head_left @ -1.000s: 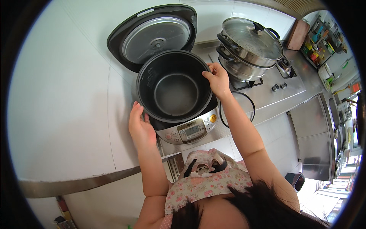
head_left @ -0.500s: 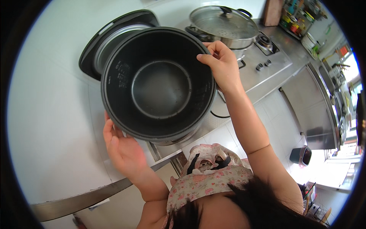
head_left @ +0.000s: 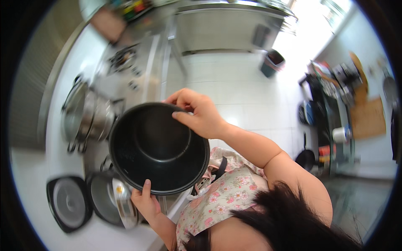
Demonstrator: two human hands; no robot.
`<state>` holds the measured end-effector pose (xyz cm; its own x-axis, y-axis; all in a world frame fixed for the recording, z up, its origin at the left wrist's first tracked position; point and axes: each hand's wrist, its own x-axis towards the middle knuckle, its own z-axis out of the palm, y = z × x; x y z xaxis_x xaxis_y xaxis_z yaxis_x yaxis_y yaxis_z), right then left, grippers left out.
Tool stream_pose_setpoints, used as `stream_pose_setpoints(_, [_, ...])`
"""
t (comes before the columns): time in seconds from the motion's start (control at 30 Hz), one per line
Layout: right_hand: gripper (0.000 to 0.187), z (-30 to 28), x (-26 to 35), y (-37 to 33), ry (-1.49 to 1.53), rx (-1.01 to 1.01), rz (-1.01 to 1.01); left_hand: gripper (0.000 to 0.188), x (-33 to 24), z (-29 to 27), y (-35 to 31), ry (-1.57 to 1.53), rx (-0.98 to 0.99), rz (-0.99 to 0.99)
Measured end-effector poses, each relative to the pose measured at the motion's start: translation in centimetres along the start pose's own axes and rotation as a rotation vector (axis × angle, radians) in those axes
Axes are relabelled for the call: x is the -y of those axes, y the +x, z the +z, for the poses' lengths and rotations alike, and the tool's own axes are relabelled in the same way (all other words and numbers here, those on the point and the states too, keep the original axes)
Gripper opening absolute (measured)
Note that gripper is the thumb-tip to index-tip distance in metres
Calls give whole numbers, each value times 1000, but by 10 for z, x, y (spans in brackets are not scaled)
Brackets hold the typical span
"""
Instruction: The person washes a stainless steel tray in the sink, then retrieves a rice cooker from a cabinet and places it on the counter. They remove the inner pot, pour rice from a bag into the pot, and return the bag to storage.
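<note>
Hanging left of frame centre, mouth toward camera, the black pot [head_left: 159, 144] is gripped at its upper-right rim by the right hand [head_left: 200, 113], lower rim by the left hand [head_left: 145, 202].

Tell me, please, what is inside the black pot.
Inside the black pot, only its dark wall and round base show, no contents. The right hand and left hand cover small patches of its rim and wall.
</note>
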<state>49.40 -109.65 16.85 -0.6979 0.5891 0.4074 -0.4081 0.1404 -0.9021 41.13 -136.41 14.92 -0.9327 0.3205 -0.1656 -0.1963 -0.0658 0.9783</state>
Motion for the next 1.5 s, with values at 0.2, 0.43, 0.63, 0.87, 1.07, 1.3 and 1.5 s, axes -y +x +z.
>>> stream_pose_setpoints(0.2, [18, -128, -16, -80, -259, -373, 266, 21, 62, 94, 22, 114, 443, -361])
stream_pose_setpoints(0.43, [19, -229, -3, -214, -297, -861, 291, 13, 100, 208, -16, 329, 710, -486])
stream_pose_setpoints(0.63, [21, -259, 15, -321, -496, -1279, 556, 15, 113, 292, -43, 439, 956, -472])
stream_pose_setpoints(0.87, [20, -224, 13, -393, -500, -1636, 696, 11, 143, 379, -73, 609, 1323, -515])
stream_pose_setpoints(1.07, [19, -165, 8, -401, -584, -1840, 762, 7, 166, 438, -120, 820, 1688, -535])
stream_pose_setpoints(1.3, [21, -75, 4, -414, -622, -2138, 909, 9, 195, 434, -207, 1021, 2142, -522])
stream_pose_setpoints(1.5, [21, 20, 10, -460, -501, -2434, 837, 10, 196, 364, -281, 1205, 2441, -471])
